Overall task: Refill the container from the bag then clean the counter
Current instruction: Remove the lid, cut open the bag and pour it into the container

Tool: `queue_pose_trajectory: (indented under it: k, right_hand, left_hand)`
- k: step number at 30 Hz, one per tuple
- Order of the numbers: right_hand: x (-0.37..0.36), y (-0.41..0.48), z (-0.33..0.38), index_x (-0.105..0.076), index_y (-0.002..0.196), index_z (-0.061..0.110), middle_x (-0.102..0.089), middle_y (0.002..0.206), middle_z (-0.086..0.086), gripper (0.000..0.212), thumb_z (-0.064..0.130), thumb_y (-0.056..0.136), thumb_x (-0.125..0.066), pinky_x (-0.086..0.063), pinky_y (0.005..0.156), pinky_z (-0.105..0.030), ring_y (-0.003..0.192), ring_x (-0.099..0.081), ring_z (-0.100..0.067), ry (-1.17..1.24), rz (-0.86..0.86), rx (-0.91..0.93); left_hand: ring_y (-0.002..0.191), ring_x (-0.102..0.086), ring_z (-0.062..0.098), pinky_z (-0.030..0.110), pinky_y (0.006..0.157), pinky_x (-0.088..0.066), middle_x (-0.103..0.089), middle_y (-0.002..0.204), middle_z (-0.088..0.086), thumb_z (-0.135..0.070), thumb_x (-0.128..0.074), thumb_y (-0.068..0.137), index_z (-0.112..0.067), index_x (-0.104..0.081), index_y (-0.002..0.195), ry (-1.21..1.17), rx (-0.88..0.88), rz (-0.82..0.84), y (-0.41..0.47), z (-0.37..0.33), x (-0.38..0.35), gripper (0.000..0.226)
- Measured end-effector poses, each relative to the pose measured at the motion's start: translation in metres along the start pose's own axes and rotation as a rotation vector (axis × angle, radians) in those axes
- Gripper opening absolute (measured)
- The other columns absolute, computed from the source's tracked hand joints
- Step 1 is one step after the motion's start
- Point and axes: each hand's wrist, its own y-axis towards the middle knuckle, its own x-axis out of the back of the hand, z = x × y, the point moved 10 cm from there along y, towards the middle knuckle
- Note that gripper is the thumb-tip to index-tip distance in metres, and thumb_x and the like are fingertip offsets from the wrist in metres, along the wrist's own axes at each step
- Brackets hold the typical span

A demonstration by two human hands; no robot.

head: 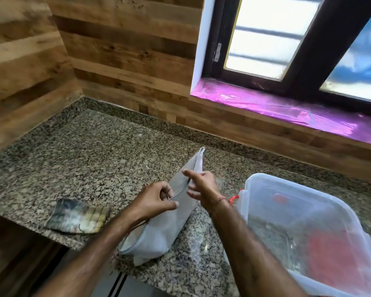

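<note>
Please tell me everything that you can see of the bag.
The bag is whitish, translucent plastic, soft and creased, with what looks like a zip strip along its upper edge. It lies slanted on the granite counter, its far corner raised, left of the container. The left hand pinches its edge; the right hand, fingers spread, is over it, contact unclear.

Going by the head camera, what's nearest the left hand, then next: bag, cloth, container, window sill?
1. Plastic bag, gripped by the left hand.
2. Folded cloth, to its left.
3. Clear container, off to the right.
4. Pink window sill, at the back wall.
</note>
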Motion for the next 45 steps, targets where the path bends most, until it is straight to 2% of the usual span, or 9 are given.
queue_pose_trajectory:
  k: [13, 19, 24, 27, 31, 34, 37, 43, 45]
  right_hand:
    - [-0.042, -0.045, -0.047, -0.064, 0.090, 0.006, -0.067, 0.070, -0.006, 0.024, 0.028, 0.086, -0.074, -0.061, 0.051, -0.026, 0.058, -0.067, -0.013, 0.631, 0.103, -0.195]
    - [-0.043, -0.053, -0.050, -0.065, 0.095, 0.003, -0.073, 0.078, -0.010, 0.036, 0.032, 0.077, -0.075, -0.062, 0.072, -0.033, 0.081, -0.068, -0.022, 0.746, 0.109, -0.142]
    - [-0.014, -0.060, -0.018, -0.062, 0.102, 0.010, -0.073, 0.087, -0.008, 0.007, 0.016, 0.098, -0.063, -0.059, 0.061, -0.029, 0.067, -0.069, -0.013, 0.371, -0.013, 0.017]
    - [0.004, -0.052, 0.019, -0.047, 0.131, 0.020, -0.062, 0.117, -0.012, 0.043, 0.007, 0.094, -0.064, -0.057, 0.073, -0.034, 0.092, -0.064, -0.020, 0.116, -0.122, 0.177]
    - [0.000, -0.042, 0.078, -0.041, 0.144, 0.040, -0.043, 0.133, -0.010, 0.070, 0.043, 0.082, -0.073, -0.050, 0.100, -0.047, 0.117, -0.051, -0.027, -0.640, -0.342, 0.464]
    - [-0.016, -0.016, 0.100, -0.051, 0.140, 0.033, -0.043, 0.138, -0.009, 0.071, 0.057, 0.078, -0.075, -0.046, 0.106, -0.050, 0.123, -0.051, -0.029, -0.939, -0.278, 0.412]
    - [-0.014, 0.013, 0.104, -0.072, 0.109, 0.020, -0.069, 0.108, -0.005, 0.046, 0.049, 0.075, -0.084, -0.062, 0.085, -0.041, 0.092, -0.070, -0.020, -0.963, -0.155, 0.288]
    - [0.019, 0.045, 0.089, -0.073, 0.110, 0.000, -0.075, 0.094, -0.017, 0.030, 0.001, 0.081, -0.081, -0.048, 0.039, -0.016, 0.047, -0.062, -0.007, -0.504, -0.030, 0.192]
    - [0.020, 0.042, 0.080, -0.068, 0.120, -0.006, -0.068, 0.080, -0.011, 0.035, -0.005, 0.085, -0.074, -0.048, 0.040, -0.015, 0.045, -0.060, -0.006, -0.361, 0.064, 0.146]
  left_hand:
    - [0.087, -0.070, 0.024, 0.032, 0.070, -0.058, -0.073, 0.100, 0.016, -0.032, -0.080, 0.077, 0.002, -0.070, 0.105, -0.582, 0.234, 0.214, -0.034, 0.033, -0.005, 0.046]
    - [0.087, -0.063, 0.024, 0.033, 0.072, -0.052, -0.072, 0.104, 0.012, -0.046, -0.081, 0.080, -0.001, -0.069, 0.116, -0.675, 0.280, 0.171, -0.038, 0.032, -0.015, 0.059]
    - [0.080, -0.059, 0.008, 0.020, 0.062, -0.045, -0.070, 0.113, 0.004, -0.039, -0.073, 0.088, -0.008, -0.067, 0.114, -0.480, 0.216, 0.088, -0.048, 0.038, 0.001, 0.041]
    - [0.099, -0.062, 0.011, 0.031, 0.083, -0.049, -0.066, 0.117, 0.001, -0.044, -0.074, 0.086, -0.009, -0.064, 0.107, -0.344, 0.231, 0.027, -0.063, 0.063, 0.019, 0.042]
    - [0.078, -0.054, 0.010, 0.027, 0.066, -0.047, -0.059, 0.097, 0.001, -0.071, -0.067, 0.078, -0.014, -0.056, 0.102, -0.241, 0.421, 0.094, -0.094, 0.098, 0.010, 0.064]
    - [0.105, -0.068, 0.029, 0.046, 0.093, -0.058, -0.070, 0.113, 0.013, -0.084, -0.065, 0.065, -0.017, -0.059, 0.123, -0.382, 0.545, 0.160, -0.115, 0.113, -0.009, 0.089]
    - [0.082, -0.075, 0.027, 0.040, 0.076, -0.065, -0.079, 0.085, 0.012, -0.067, -0.066, 0.078, -0.017, -0.064, 0.114, -0.628, 0.559, 0.178, -0.124, 0.099, -0.024, 0.061]
    - [0.070, -0.075, 0.031, 0.031, 0.041, -0.057, -0.057, 0.137, 0.024, 0.001, -0.085, 0.068, -0.011, -0.046, 0.144, -1.104, 0.506, -0.083, -0.127, 0.100, -0.042, 0.087]
    - [0.101, -0.071, 0.043, 0.027, 0.040, -0.055, -0.033, 0.161, 0.016, -0.002, -0.094, 0.057, -0.024, -0.034, 0.156, -1.188, 0.469, -0.193, -0.127, 0.102, -0.046, 0.118]
